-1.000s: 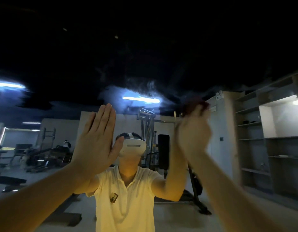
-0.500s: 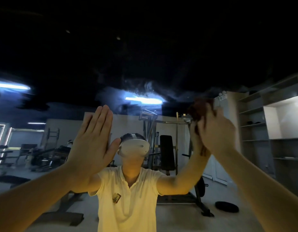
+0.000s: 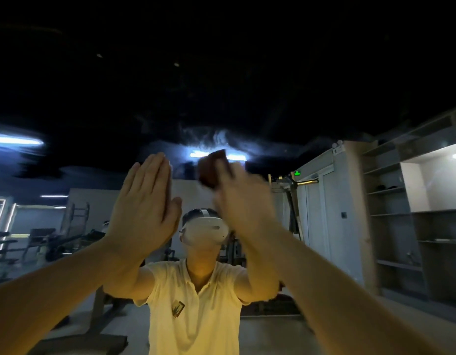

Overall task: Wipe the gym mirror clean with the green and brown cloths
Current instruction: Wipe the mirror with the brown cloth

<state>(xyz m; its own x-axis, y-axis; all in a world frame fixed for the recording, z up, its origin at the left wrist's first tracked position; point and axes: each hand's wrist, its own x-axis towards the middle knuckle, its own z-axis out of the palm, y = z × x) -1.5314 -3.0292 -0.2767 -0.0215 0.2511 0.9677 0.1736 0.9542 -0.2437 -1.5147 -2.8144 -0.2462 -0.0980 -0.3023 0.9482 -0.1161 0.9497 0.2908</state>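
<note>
My left hand lies flat on the mirror, fingers straight and together. Just beside it my blurred right hand grips the cloth against the mirror, partly covering a reflected light. Reflected shelves stand right, machines left.

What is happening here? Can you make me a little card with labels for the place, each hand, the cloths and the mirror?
Place: a gym, seen reflected in the mirror
Left hand: left hand flat against the mirror, fingers straight, holding nothing
Right hand: right hand blurred, holds the brown cloth up at the glass
Green cloth: not in view
Mirror: cloudy smears above the hands
Reflection: a person wearing a white headset, with shelves on the right
</note>
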